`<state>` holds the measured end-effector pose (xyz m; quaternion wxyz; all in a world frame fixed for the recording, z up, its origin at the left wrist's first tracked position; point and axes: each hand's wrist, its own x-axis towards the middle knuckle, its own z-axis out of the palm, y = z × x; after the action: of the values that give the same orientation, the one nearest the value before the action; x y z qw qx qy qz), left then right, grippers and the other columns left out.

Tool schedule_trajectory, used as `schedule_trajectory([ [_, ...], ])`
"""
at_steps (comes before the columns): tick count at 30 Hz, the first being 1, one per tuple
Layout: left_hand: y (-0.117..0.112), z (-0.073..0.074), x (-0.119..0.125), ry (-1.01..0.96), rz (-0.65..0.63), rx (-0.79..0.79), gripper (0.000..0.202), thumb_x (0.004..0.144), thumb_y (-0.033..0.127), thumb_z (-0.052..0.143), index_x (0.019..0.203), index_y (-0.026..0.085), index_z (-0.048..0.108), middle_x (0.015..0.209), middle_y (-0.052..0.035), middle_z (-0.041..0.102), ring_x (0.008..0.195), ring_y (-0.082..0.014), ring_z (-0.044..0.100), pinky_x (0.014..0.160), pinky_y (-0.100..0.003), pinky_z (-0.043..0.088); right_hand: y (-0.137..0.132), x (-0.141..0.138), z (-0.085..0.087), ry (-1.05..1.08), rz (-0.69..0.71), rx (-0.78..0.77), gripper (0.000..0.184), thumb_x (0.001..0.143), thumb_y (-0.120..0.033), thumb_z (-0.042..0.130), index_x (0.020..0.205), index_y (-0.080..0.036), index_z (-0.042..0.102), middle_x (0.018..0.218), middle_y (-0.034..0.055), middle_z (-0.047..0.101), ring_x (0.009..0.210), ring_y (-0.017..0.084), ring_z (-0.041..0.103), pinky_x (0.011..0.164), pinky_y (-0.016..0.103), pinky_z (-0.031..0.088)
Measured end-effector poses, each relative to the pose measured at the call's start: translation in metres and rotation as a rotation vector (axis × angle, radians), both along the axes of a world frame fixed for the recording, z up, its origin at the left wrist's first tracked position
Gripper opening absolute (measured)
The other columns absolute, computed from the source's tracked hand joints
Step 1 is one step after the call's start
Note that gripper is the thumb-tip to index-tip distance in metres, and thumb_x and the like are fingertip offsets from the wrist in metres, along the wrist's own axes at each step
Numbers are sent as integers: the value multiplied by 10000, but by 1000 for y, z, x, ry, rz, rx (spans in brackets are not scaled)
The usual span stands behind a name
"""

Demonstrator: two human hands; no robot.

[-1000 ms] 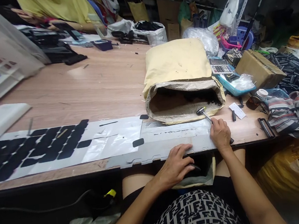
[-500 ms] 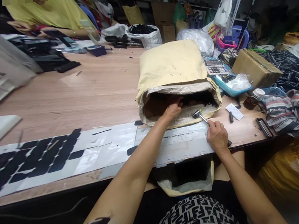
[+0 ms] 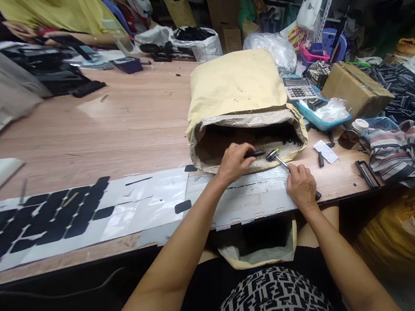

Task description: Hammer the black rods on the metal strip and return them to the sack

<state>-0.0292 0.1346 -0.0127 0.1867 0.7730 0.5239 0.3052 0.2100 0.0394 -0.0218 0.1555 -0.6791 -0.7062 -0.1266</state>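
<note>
A tan sack [image 3: 237, 86] lies on its side on the wooden table [image 3: 132, 129], its open mouth facing me with black parts inside. At the sack's mouth my left hand [image 3: 233, 163] is closed on a slim black piece [image 3: 256, 154]. To its right, my right hand [image 3: 301, 187] grips the handle of a small hammer [image 3: 276, 157], whose metal head rests near the sack's rim. Both hands hover over a grey metal plate [image 3: 250, 198] at the table's front edge.
Rows of black pads [image 3: 45, 221] lie on white sheets to the left. A calculator [image 3: 296, 87], a blue tray [image 3: 320, 116], a cardboard box [image 3: 356, 89] and striped cloth [image 3: 407, 153] crowd the right. A person in yellow [image 3: 61, 12] sits at the far side. An open bag [image 3: 258, 245] hangs below the edge.
My left hand rose from my lap, reached into the sack's mouth, and has drawn back out holding a black piece. The right hand stayed put on the hammer.
</note>
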Motion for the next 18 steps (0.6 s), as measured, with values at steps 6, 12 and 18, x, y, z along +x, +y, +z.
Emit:
schedule_trajectory([
  [6, -51, -27, 3, -17, -78, -9, 124, 867, 270, 662, 982, 230, 683, 971, -49, 670, 966, -248, 520, 884, -393, 394, 1, 3, -2, 17, 13, 24, 288, 950, -220, 519, 1214, -213, 633, 942, 68, 566, 871, 218, 470, 715, 309, 339],
  [12, -45, -35, 3, -70, -58, -43, 145, 835, 272, 702, 972, 228, 714, 926, -41, 646, 951, -241, 515, 888, -394, 391, -1, 7, 5, 79, 60, -2, 344, 960, -201, 503, 1272, -235, 645, 959, 60, 625, 885, 202, 544, 757, 287, 395],
  [18, -46, -33, 2, -124, -84, -43, 126, 808, 287, 728, 921, 232, 741, 905, -42, 667, 943, -240, 520, 898, -400, 393, -30, 2, 17, 478, 181, -25, 357, 989, -273, 442, 1268, -220, 659, 1123, 74, 711, 1018, 204, 660, 855, 306, 517],
])
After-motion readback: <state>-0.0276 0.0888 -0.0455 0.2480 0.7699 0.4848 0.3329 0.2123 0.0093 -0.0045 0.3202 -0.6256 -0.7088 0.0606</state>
